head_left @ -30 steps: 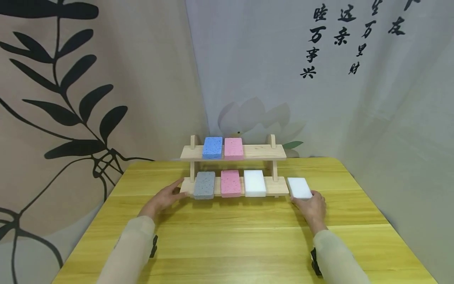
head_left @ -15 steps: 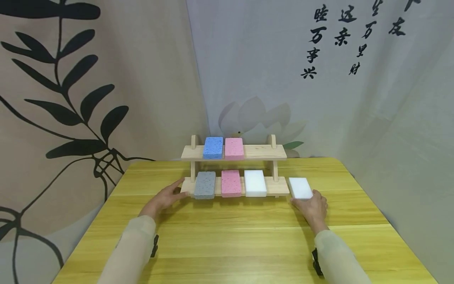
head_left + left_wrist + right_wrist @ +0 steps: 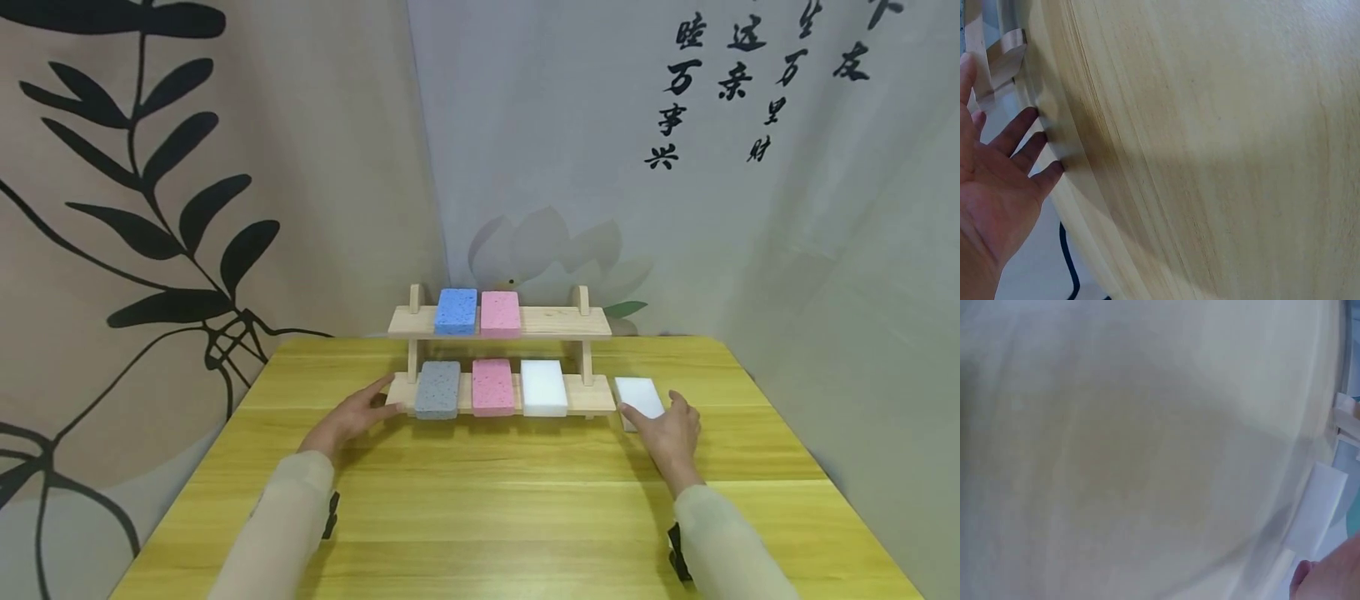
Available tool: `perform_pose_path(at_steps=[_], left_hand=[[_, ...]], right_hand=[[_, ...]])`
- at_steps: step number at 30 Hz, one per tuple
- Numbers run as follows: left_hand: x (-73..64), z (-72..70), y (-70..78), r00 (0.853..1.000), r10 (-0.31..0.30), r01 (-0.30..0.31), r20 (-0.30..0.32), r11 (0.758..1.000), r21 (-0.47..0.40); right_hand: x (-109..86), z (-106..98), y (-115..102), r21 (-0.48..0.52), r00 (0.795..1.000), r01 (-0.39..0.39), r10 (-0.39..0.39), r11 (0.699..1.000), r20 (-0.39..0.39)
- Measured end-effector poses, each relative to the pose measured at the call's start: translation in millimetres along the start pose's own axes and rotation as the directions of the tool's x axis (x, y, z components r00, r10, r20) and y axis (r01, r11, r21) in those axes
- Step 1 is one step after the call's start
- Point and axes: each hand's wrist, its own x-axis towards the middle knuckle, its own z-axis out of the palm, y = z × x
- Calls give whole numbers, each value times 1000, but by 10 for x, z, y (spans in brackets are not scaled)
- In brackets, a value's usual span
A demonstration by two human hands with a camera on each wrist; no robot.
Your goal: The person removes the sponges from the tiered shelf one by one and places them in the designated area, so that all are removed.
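Note:
A two-tier wooden rack (image 3: 551, 321) stands toward the back of the table. My left hand (image 3: 351, 421) is at the left end of its lower shelf, thumb near the front corner, index finger near the back. In the left wrist view, this hand's other fingers (image 3: 1030, 150) are extended. On the table beside the rack's right end lies a white sponge block (image 3: 637, 395). My right hand (image 3: 670, 435) is spread around its near end, thumb over the left side, fingers off the right side. In the right wrist view, only part of the right hand (image 3: 1332, 575) shows.
The upper shelf bears a blue sponge (image 3: 456, 312) and a pink sponge (image 3: 500, 313). Grey (image 3: 438, 389), pink (image 3: 492, 387) and white (image 3: 543, 387) sponges sit on the lower one. A printed curtain (image 3: 540, 167) hangs behind the wooden table (image 3: 487, 517).
My right hand has let go of the white sponge block, its fingers spreading away to the right. The block now sits lower, on the table. My left hand stays at the shelf end.

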Motion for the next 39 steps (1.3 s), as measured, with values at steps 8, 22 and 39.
perform_pose_path(at_steps=[8,22,39], left_hand=[[-9,-1,6,1000,-7,7,3,1000,-4],[-25,0,36,1000,-3,3,-4,1000,8],[-9,14,15,1000,-7,7,-3,1000,0]], right_hand=[[24,-37,-178,67,998,22,-19,997,-55],[-15,228,-949,220,992,123,-111,968,-66],[-171,824,-1747,274,971,240,-229,931,-73]])
